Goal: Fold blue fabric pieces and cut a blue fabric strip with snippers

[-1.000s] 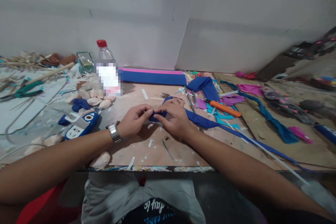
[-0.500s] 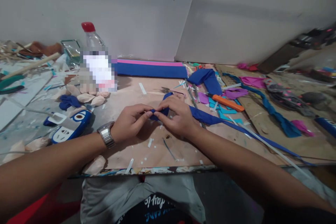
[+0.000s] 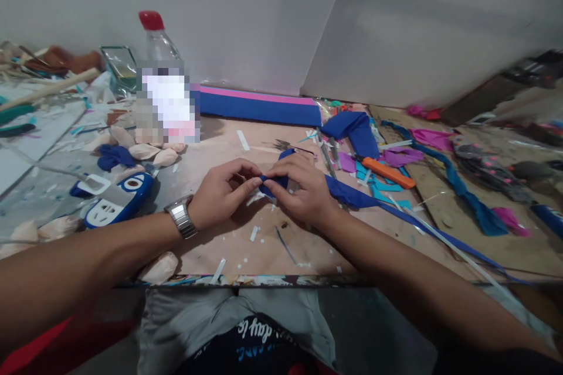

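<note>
Between my two hands, over the middle of the table, is a blue fabric strip [image 3: 352,193]. Its long tail runs out under my right wrist toward the lower right. My left hand [image 3: 226,190] pinches the gathered end of the strip between thumb and fingertips. Thumb and fingers of my right hand [image 3: 303,187] close on the same end, right beside the left fingertips. The exact fold in the fingers is partly hidden. Just beyond my right hand lie thin-nosed pliers [image 3: 282,145], with the handle partly covered.
An orange utility knife [image 3: 387,172] lies right of my hands among fabric scraps. At the left are a blue-and-white power strip [image 3: 116,199] and wrapped beige bundles [image 3: 165,157]. A red-capped bottle [image 3: 152,20] stands behind. Folded blue fabric [image 3: 259,110] lies along the wall.
The view has shifted slightly. Both hands stay together on the blue strip, with small movements of the fingers around its end.
</note>
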### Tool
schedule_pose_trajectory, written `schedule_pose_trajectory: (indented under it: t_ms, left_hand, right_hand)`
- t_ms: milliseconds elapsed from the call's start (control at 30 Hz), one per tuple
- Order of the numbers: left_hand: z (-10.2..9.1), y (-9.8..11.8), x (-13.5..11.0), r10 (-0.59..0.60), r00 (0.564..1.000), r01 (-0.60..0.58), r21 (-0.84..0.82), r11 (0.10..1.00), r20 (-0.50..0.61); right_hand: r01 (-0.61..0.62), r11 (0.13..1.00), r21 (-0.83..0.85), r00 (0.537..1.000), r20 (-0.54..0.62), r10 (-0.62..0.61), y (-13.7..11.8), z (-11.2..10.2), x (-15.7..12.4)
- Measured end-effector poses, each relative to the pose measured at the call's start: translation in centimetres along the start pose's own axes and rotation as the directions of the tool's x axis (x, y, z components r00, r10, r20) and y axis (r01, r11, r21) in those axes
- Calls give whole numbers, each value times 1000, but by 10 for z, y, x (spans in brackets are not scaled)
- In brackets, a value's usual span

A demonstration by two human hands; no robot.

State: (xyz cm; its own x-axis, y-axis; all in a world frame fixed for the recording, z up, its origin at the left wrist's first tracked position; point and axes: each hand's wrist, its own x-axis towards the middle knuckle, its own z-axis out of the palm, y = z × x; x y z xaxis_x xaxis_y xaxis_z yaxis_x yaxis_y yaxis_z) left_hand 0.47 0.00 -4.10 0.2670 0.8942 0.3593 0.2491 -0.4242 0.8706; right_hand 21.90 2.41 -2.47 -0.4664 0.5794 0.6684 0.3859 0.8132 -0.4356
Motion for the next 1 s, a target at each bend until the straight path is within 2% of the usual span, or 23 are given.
schedule_pose_trajectory:
  t_ms: [133, 233, 367, 700, 1000]
  left_hand:
    - [-2, 0, 1, 56, 996, -52, 56, 997, -71]
    - [-4, 1, 2, 97, 993, -92, 84, 992, -62]
    - [-4, 2, 2, 117, 992, -116, 40, 992, -38]
    - [-1, 6, 1, -23, 999, 25, -98, 995, 22]
    - [1, 7, 0, -15, 991, 36, -157, 987, 131]
  right_hand:
    - [11, 1000, -4, 1000, -6, -11, 2, 1, 0]
    - [15, 1000, 6, 1000, -15, -15, 3, 2, 0]
    - [17, 1000, 19, 1000, -24, -17, 3, 1, 0]
    - [28, 999, 39, 1000, 8, -28, 1, 1, 0]
    - [6, 999, 51, 1000, 0, -6, 0, 1, -1]
